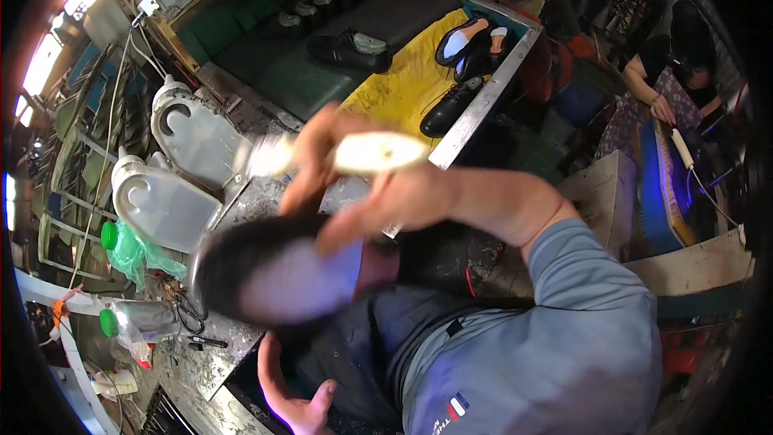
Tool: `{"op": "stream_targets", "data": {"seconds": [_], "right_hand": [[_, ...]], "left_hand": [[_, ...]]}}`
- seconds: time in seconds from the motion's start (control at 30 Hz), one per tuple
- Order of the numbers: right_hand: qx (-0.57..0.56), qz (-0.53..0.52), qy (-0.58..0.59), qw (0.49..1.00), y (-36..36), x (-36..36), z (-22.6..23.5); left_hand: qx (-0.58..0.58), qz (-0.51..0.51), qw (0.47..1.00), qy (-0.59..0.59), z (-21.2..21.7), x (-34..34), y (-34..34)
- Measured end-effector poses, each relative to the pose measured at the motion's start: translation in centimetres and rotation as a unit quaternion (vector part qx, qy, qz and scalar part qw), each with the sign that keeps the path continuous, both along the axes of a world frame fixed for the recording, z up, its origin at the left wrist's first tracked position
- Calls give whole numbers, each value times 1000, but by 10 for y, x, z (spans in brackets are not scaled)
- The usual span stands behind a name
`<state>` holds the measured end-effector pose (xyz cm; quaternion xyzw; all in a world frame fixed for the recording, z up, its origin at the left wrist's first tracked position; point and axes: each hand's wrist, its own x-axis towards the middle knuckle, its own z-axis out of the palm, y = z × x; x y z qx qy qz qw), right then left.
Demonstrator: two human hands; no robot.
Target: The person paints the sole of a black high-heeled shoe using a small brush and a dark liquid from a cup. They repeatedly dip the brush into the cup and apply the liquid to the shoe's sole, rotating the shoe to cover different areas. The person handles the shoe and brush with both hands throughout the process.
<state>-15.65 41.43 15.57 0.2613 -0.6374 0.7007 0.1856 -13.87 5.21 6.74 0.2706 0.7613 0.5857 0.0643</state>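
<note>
My right hand [407, 200] reaches in from the right, its fingers closed around a brush [382, 151] with a pale wooden handle. The light bristle end, smeared by motion, points left. Just below it lies a black shoe [282, 282], blurred, with a broad pale surface facing up; one finger of my right hand overlaps its upper edge. My left hand [296, 399] is at the lower edge beneath the shoe, thumb and fingers spread, with nothing seen in it. What supports the shoe is hidden.
White plastic jugs [165, 201] and green-capped bottles [141, 318] crowd the left, with a black marker [207, 341] on the worktop. Beyond, several black shoes [352, 50] lie on a dark bench and yellow cloth [403, 72]. At right, another person [672, 72] handles something beside a lit blue box.
</note>
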Motion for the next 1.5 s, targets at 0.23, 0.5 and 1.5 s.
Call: {"op": "stream_targets", "data": {"seconds": [0.23,0.5,1.5], "right_hand": [[-55,219,-108,968,-140,-13,-20],[212,-14,-84,973,-128,-96,-36],[312,-152,90,933,-175,-172,-65]], "left_hand": [[292,29,913,-285,-43,43,-36],[419,75,840,-336,-117,148,-93],[-117,128,958,228,-47,124,-114]]}}
